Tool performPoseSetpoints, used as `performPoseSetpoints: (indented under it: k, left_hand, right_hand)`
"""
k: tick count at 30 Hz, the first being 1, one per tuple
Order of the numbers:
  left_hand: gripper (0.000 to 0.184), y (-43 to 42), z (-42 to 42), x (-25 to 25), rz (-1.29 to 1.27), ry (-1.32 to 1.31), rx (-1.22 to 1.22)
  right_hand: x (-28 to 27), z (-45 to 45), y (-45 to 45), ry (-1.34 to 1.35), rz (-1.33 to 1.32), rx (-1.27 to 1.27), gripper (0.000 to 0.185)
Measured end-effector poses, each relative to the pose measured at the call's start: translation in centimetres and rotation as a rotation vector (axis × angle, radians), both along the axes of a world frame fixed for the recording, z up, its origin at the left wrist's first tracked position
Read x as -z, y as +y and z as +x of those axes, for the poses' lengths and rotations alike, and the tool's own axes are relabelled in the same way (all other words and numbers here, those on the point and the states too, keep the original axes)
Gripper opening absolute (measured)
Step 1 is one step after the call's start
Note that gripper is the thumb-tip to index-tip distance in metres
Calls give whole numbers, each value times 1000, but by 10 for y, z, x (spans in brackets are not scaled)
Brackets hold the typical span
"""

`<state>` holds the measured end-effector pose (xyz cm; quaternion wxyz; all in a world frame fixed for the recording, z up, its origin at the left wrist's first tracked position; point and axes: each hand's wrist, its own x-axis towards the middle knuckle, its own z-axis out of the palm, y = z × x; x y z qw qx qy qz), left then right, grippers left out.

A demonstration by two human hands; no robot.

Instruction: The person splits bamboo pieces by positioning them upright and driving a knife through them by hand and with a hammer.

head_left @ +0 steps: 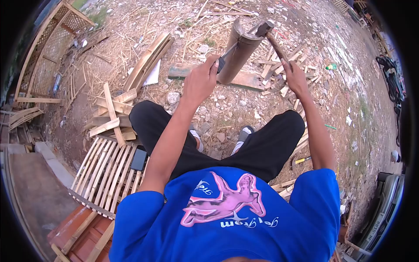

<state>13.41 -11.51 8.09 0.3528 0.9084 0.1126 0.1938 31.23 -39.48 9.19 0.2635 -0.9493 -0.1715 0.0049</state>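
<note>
A thick bamboo section (239, 56) stands slightly tilted in front of me, its lower end by a weathered plank (251, 80). My left hand (201, 82) is closed around the black handle of a knife (221, 64), whose thin blade reaches up to the bamboo's upper part. How deep the blade sits I cannot tell. In my right hand (295, 79) is the wooden handle of a hammer (264, 29). The hammer's dark head is at the bamboo's top right rim; whether it touches is unclear.
Split bamboo pieces lie in piles right of the bamboo (286, 70) and at left (114, 111). A slatted bamboo bench (104, 168) holds a phone (139, 160). A yellow-handled tool (302, 160) lies by my right leg. Rubble covers the ground; a vehicle (379, 214) stands far right.
</note>
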Motion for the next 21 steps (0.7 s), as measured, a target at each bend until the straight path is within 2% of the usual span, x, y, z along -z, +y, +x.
performPoseSetpoints:
  k: [2, 3, 5, 7, 9, 11, 12, 13, 14, 15, 17, 19, 20, 21]
  left_hand:
    - [29, 2, 2, 10, -21, -65, 0]
    - [29, 1, 2, 10, -25, -67, 6]
    - [29, -2, 2, 8, -33, -72, 20]
    - [28, -8, 4, 0, -21, -28, 22]
    - [28, -12, 4, -3, -28, 11, 17]
    - [27, -10, 3, -4, -49, 51, 4]
    - [28, -8, 3, -1, -39, 8, 3]
    - [28, -7, 2, 5, -29, -35, 0]
    - [29, -7, 0, 9, -20, -74, 2]
    - [29, -9, -1, -3, -14, 10, -8]
    - [29, -10, 0, -29, 7, 176, -13]
    - [27, -6, 7, -3, 13, 106, -10]
    - [26, -4, 11, 6, 20, 70, -2]
    - [26, -6, 13, 5, 1, 46, -16]
  right_hand:
    - [-4, 6, -1, -92, 68, 36, 56]
    - [-20, 5, 0, -39, 98, 68, 59]
    - [-51, 5, 2, -101, 147, 55, 62]
    - [-80, 4, 4, -108, 294, 48, 64]
    - [-81, 10, 8, -146, 521, -8, 56]
    - [-66, 14, 13, -138, 683, -55, 52]
    - [-29, 27, 13, -160, 687, -89, 47]
    - [-5, 21, 20, -179, 571, -75, 48]
    - [8, 14, 24, -130, 331, -40, 50]
    - [22, 17, 23, -38, -8, -60, 53]
    - [46, 21, 22, 12, 53, -43, 53]
    - [63, 26, 27, -34, 168, 7, 54]
    - [56, 15, 35, 52, 239, 107, 55]
    - [69, 18, 37, 27, 359, 177, 55]
